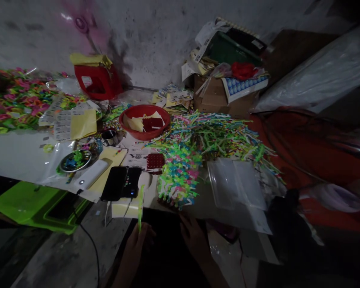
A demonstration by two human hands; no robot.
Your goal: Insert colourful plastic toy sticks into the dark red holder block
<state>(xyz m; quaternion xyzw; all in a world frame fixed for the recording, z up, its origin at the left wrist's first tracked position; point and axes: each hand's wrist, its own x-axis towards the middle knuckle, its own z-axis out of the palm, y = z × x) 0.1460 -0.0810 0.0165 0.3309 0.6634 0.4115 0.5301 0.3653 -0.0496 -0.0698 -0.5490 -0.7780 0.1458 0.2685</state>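
Note:
My left hand (pixel 141 235) is closed on the lower end of a thin yellow-green plastic strip (pixel 140 208), which stands upright in front of the table edge. My right hand (pixel 192 231) is at the front edge, its fingers stretched out and apart, with nothing visible in them. Just beyond it lies a dense pile of green, pink, blue and white plastic pieces (pixel 180 176). Behind that spreads a large heap of similar thin colourful strips (pixel 219 134). Darkness blurs the fingers' detail.
Near my left hand lie two black phone-like devices (pixel 115 184) with cables and a white power bank (pixel 91 174). A red basin (pixel 129 132), a metal bowl (pixel 63 166) and clear plastic bags (pixel 237 184) are on the table. A green stool (pixel 27 208) stands at left.

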